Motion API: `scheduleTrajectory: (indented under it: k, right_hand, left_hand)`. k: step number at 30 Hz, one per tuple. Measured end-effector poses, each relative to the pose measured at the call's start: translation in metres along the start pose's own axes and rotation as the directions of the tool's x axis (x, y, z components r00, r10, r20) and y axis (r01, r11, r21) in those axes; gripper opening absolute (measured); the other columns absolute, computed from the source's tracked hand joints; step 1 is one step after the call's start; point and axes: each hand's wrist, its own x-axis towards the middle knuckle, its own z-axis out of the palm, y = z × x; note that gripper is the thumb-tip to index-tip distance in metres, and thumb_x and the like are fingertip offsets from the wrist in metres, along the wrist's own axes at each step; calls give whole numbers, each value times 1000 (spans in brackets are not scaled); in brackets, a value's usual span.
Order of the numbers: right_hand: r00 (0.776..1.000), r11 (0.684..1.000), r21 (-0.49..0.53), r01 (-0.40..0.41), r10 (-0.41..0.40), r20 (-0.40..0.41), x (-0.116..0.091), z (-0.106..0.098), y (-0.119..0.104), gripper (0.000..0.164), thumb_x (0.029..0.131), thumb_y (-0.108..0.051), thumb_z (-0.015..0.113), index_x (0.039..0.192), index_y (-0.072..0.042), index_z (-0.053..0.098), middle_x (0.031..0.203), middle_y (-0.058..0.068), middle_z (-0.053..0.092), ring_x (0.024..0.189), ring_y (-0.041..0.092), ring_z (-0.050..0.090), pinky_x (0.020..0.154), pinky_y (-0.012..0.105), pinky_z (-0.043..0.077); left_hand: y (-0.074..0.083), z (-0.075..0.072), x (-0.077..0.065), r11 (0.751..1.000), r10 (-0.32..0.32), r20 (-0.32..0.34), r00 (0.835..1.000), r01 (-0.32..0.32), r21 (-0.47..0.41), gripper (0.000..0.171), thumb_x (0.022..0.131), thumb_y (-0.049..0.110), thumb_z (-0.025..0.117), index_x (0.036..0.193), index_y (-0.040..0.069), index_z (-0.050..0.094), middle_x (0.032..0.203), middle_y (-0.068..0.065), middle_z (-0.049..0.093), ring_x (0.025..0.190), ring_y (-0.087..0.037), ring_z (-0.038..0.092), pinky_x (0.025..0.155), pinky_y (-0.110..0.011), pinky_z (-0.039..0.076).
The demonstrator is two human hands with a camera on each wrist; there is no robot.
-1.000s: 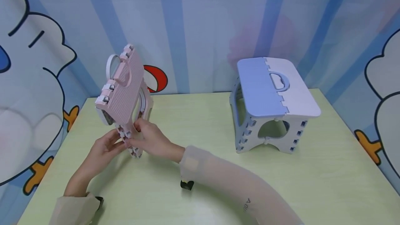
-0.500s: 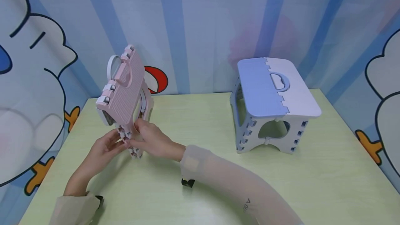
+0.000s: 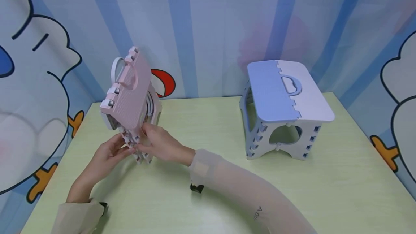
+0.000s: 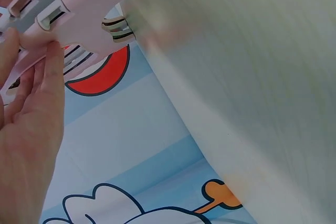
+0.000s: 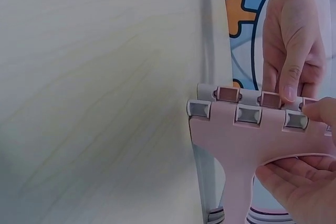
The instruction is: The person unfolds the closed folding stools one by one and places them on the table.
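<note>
A pink and white folding stool point(image 3: 131, 100) stands partly folded at the table's left, its top creased into a steep ridge with the handle loops up. My left hand point(image 3: 105, 158) holds the white half's near side at the hinge edge, thumb on that edge in the right wrist view. My right hand point(image 3: 164, 145) grips the pink near leg panel point(image 5: 231, 135), its thumb on the hinged edge and fingers through the cut-out. A narrow gap shows between the two halves at the near feet. Part of the left fingers is hidden behind the stool.
A blue and white folding stool point(image 3: 269, 93) stands fully unfolded at the right of the pale green table point(image 3: 208, 198). Behind the table hangs a blue striped backdrop point(image 3: 208, 35) with cartoon figures, close behind both stools.
The pink stool's near leg halves have parted slightly at the bottom. My right hand has shifted a little to the right with the pink half; the left hand stays nearly in place.
</note>
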Motion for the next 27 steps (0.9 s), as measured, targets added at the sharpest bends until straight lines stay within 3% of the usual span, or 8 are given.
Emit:
scheduleTrajectory:
  k: [16,23,27]
  right_hand:
    - [1000,1000,27,-3,3,8,-5,-7,5,49,98,-25,66,141,-11,45,141,0,53,126,5,50,100,17,43]
    - [1000,1000,22,-16,15,15,-8,-11,8,38,97,-24,67,128,-9,50,118,-1,59,98,6,54,80,14,47]
    - [1000,1000,4,-18,18,16,-8,-12,11,38,97,-25,68,126,-9,51,114,-2,59,94,6,53,77,13,47]
  left_hand:
    - [-2,0,2,1000,-23,-8,1000,23,7,61,98,12,65,151,1,37,150,-23,43,134,-47,42,91,-10,44]
    - [-3,0,3,1000,-20,-5,1000,20,-4,62,98,11,65,151,0,36,151,-24,42,134,-48,41,92,-10,43]
    - [-3,0,3,1000,-19,-3,1000,19,-2,62,98,11,65,151,-1,36,151,-24,42,135,-48,40,92,-10,43]
